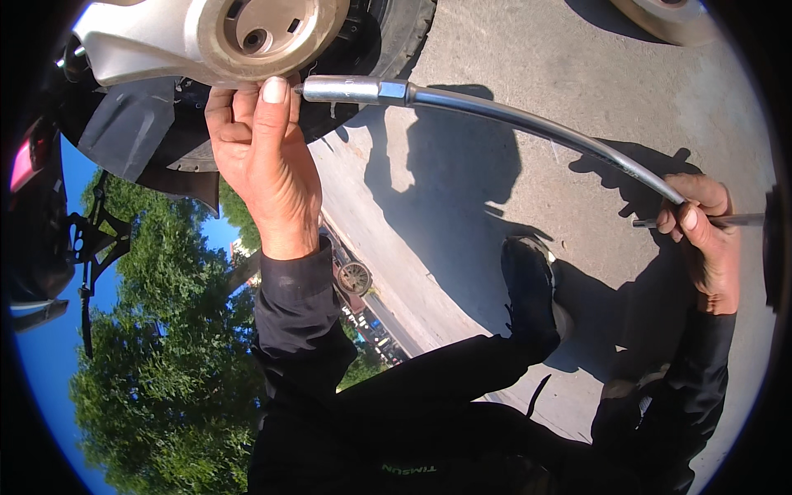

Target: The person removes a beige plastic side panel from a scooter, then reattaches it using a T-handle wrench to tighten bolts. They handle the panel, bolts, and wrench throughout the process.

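My left hand (268,161) is raised at the lower rim of a champagne-coloured round-ended cover (148,41). Its thumb and fingers are pressed together near a small dark pointed tip at the end of a socket; what they pinch is hidden. The socket belongs to a long chrome socket wrench (528,122) whose shank curves down to the right. My right hand (705,235) is closed round the far end of the wrench, where a thin metal crossbar (738,220) passes behind the fingers.
Behind the cover is a black tyre (404,41), with a black plastic flap (132,124) below. Another champagne-coloured part (672,18) shows at the upper right. My dark shoe (528,289) rests on concrete ground (487,49). Trees (173,330) stand at the left.
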Tool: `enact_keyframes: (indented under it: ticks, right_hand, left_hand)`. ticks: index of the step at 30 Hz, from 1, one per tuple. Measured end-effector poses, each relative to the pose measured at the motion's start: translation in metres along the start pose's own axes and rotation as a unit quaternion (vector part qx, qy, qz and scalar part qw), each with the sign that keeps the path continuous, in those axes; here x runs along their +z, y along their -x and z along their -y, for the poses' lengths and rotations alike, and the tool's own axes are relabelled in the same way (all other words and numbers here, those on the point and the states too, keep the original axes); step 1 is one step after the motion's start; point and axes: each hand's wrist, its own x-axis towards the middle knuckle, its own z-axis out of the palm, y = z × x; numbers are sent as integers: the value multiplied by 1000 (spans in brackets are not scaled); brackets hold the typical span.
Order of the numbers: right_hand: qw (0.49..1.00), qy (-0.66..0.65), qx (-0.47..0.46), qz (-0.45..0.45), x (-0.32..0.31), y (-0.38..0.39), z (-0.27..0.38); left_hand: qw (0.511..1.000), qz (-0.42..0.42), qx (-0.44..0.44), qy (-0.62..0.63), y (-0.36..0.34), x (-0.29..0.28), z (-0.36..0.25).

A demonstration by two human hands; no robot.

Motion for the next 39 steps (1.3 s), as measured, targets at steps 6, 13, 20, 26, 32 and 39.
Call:
enact_keyframes:
  ticks: [6,13,20,26,32,39]
  right_hand:
    - [1000,8,-13,-22,0,-3,-4]
    - [999,17,-22,-16,-7,-1,-11]
    - [1000,17,-7,-17,-9,-1,-8]
    - [1000,17,-11,-14,-12,0,-12]
    - [1000,-4,-11,-14,-16,1,-16]
    - [1000,-15,-11,-7,-19,0,-19]
  left_hand:
    - [999,-20,-7,40,-4,13,0]
    - [996,-34,-23,78,-2,8,-4]
    - [996,0,-30,81,-5,-3,-10]
    - [997,-1,-29,69,-8,-8,-12]
    - [995,-35,-25,86,-7,-6,-8]
    - [998,-14,-10,55,-11,-12,-6]
